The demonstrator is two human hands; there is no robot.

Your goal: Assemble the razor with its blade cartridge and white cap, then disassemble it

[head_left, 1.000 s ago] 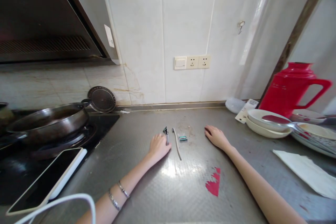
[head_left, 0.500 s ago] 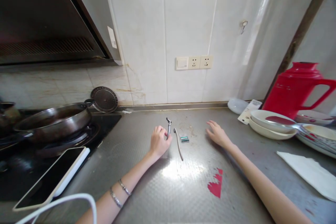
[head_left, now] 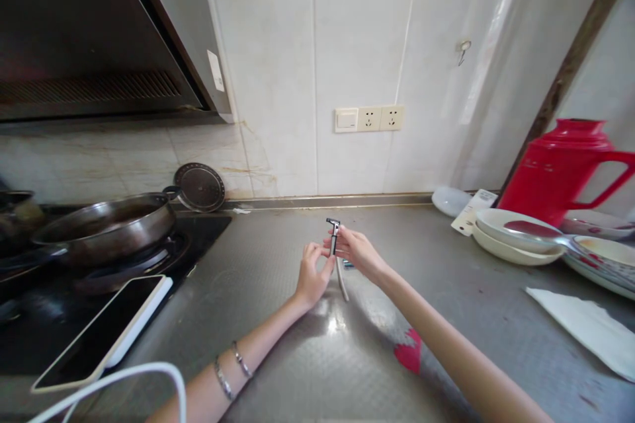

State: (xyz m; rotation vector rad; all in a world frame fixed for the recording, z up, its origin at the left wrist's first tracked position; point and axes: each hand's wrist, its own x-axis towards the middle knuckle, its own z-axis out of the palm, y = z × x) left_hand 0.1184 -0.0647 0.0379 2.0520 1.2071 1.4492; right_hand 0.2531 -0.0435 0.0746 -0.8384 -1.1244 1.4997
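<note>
A small T-shaped razor (head_left: 334,241) with a dark and silver handle stands roughly upright over the counter. My left hand (head_left: 313,277) pinches the lower part of its handle. Just below the razor's head, my right hand (head_left: 361,252) closes on it from the right side. Behind and beneath the hands lies a thin greyish curved stick (head_left: 342,281), its upper end covered. Part of a small teal piece (head_left: 348,264) shows under my right hand; the rest is hidden.
A torn red scrap (head_left: 409,351) lies by my right forearm. On the left are a phone (head_left: 102,334) with a white cable (head_left: 143,367) and a pan (head_left: 106,225) on the stove. Bowls (head_left: 516,244), a red thermos jug (head_left: 555,172) and a white paper (head_left: 585,330) occupy the right.
My right hand has moved left from the bare counter to the razor and closed on it. My left hand has shifted slightly right, and the razor's head has turned.
</note>
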